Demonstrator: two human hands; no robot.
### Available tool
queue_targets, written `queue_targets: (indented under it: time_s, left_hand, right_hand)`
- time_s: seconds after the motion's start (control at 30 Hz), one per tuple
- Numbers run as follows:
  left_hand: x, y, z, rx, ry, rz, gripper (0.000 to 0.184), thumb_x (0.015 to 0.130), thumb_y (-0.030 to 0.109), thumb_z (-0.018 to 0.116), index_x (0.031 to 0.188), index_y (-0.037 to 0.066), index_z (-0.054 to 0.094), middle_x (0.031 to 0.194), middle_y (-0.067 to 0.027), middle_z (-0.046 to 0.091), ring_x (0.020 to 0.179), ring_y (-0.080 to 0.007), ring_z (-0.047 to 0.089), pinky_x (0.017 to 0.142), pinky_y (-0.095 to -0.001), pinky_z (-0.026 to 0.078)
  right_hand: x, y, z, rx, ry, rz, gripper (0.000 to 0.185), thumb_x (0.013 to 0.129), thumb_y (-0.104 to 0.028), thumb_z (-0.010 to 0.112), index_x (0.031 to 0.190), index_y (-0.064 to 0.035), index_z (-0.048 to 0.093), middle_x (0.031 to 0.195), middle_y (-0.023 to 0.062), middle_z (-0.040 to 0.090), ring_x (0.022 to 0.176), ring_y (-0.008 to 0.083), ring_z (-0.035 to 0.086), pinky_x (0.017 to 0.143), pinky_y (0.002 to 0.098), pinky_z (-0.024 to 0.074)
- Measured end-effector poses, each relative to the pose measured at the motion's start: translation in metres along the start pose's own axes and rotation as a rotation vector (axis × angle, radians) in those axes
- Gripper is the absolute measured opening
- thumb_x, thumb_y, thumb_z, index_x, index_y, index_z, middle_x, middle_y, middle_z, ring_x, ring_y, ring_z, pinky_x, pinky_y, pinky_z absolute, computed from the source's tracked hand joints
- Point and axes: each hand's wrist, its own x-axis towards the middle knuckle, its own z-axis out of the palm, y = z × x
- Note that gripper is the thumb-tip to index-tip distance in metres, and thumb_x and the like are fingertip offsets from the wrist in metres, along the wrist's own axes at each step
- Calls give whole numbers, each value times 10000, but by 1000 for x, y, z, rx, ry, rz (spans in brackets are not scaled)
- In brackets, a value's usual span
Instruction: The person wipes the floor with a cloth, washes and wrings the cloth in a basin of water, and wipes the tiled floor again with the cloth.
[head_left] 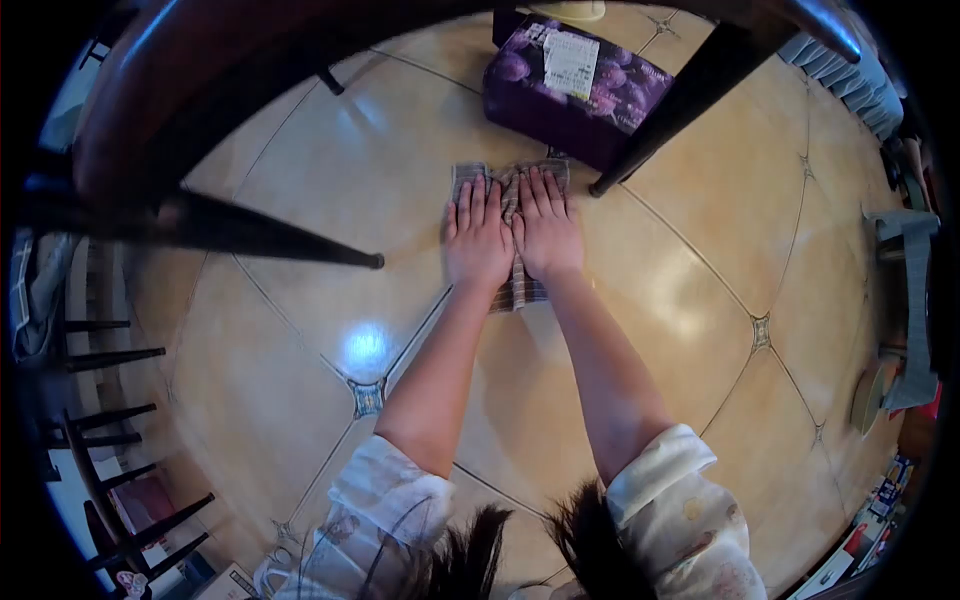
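A striped brown-grey cloth (518, 292) lies on the tiled floor, bunched along its middle. My left hand (478, 238) rests flat on the cloth's left half, fingers stretched forward. Beside it, my right hand (546, 232) presses flat on the right half, with the two thumbs close together. Parts of the cloth are hidden beneath both palms. Just beyond the fingertips stands a purple box (570, 90) with a white label on top.
A dark table or chair leg (660, 110) comes down by the purple box. Another dark leg (300, 245) reaches the floor left of my hands. Dark furniture arches overhead. Chair legs (130, 440) line the left; a grey stool-like item (908, 300) stands at right.
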Motion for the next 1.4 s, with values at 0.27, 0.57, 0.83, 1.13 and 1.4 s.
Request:
queue_targets:
  time_s: [0.27,0.57,0.83,1.13,1.4]
  left_hand:
    - [-118,11,-35,-40,-71,-30,552,983,278,379,1508,106,363,1598,-108,291,1493,-250,228,1213,-463,142]
    - [-329,6,-89,-110,-185,-82,553,944,244,437,1477,101,409,1596,-112,292,1494,-263,222,1211,-479,147]
    - [-548,-14,-131,-156,-270,-126,476,918,238,471,1372,106,523,1562,-118,360,1468,-287,285,1197,-517,160]
    - [-556,-15,-148,-156,-312,-123,502,920,262,480,1408,145,497,1582,-56,337,1480,-226,269,1208,-494,145]
    - [-555,-16,-147,-208,-238,-101,502,917,246,483,1400,108,493,1572,-90,344,1480,-243,261,1199,-508,157]
  right_hand:
    - [-112,-32,-30,-45,-95,-19,608,991,-339,367,1540,-92,285,1621,81,234,1510,238,165,1223,448,128]
    - [-316,-108,-61,-12,-265,-3,649,966,-351,389,1554,-106,265,1634,81,206,1513,255,156,1215,496,109]
    - [-510,-183,-71,81,-345,-112,701,895,-366,456,1524,-82,330,1613,121,256,1506,290,191,1207,540,79]
    - [-509,-186,-76,93,-381,-118,731,866,-383,485,1526,-103,338,1615,101,259,1509,268,185,1207,548,43]
    - [-508,-186,-75,101,-304,-130,731,860,-349,496,1528,-104,329,1612,106,262,1508,272,190,1215,525,56]
